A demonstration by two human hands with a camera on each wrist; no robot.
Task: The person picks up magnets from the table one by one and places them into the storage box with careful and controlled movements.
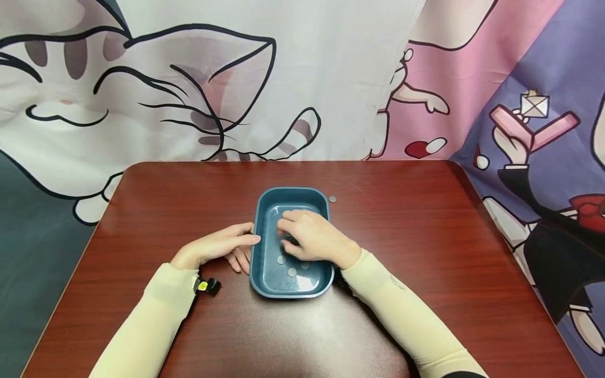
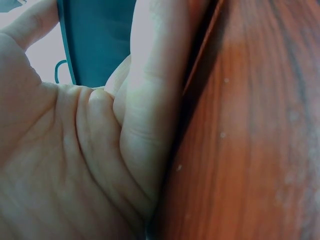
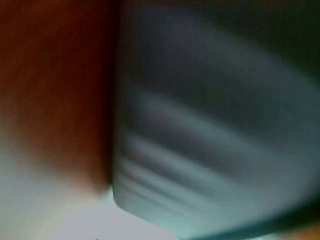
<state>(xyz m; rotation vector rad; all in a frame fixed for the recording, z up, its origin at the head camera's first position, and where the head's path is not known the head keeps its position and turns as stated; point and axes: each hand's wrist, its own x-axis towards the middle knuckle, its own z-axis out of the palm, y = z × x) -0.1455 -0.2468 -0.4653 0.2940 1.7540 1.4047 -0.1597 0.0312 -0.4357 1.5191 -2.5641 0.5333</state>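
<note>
A blue rectangular plastic tray (image 1: 290,295) stands on the table. My left hand (image 1: 215,248) holds its left side, thumb at the rim and the other fingers low against the outer wall; the left wrist view shows a finger (image 2: 155,90) lying along the tabletop. Inside the tray, my right hand (image 1: 309,236) reaches down with bent fingers, thumb and forefinger apart. Several small silvery coins (image 1: 292,272) lie on the tray floor below and beside it. The right wrist view is blurred and shows the ridged outer wall (image 3: 200,150) of the tray close up.
One more coin (image 1: 332,199) lies on the table just beyond the tray's far right corner. The reddish-brown wooden table (image 1: 425,236) reaches back to a cartoon-printed curtain (image 1: 302,79). A small black wrist camera (image 1: 214,286) sits by the left cuff.
</note>
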